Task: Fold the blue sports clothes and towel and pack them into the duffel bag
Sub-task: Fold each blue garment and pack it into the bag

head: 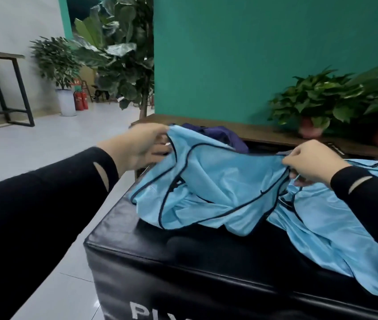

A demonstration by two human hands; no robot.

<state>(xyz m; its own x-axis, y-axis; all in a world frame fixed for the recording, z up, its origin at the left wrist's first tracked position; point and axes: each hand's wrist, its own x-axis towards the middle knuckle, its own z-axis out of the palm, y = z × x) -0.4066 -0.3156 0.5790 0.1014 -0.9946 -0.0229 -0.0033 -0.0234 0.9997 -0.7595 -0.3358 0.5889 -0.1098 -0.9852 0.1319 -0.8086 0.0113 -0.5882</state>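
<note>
Box: black padded box [183,255] carries the clothes.
Jersey: light blue jersey [208,183] lifted over the box top.
Left hand [141,146]: pinches the jersey's left edge.
Right hand [310,162]: grips its right edge.
Behind: dark blue cloth [220,133], wooden bench [264,133].

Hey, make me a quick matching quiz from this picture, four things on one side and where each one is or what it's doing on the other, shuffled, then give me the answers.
Things:
1. left hand
2. right hand
3. dark blue cloth
4. potted plant

Places or states:
A. on the wooden ledge by the green wall
B. pinching the near-right edge of the light blue jersey
C. lying behind the jersey, partly hidden by it
D. gripping the far-left edge of the jersey

Pairs: 1-D, 2-B, 3-C, 4-A
</note>
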